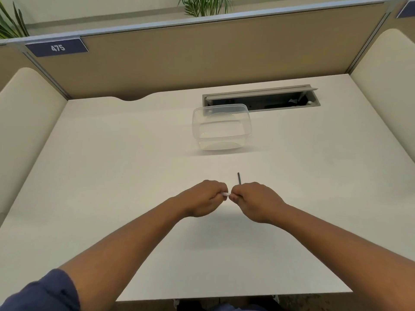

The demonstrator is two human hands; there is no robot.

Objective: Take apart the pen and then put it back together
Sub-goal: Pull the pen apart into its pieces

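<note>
My left hand and my right hand meet fist to fist above the middle of the white desk. Between them shows a short white piece of the pen, gripped by both hands. A thin dark rod, a pen part, sticks straight up from the top of my right fist. The remainder of the pen is hidden inside my fingers.
An empty clear plastic container stands farther back, slightly right of centre. Behind it is an open cable hatch in the desk. Tan partition walls and cream side panels enclose the desk on three sides.
</note>
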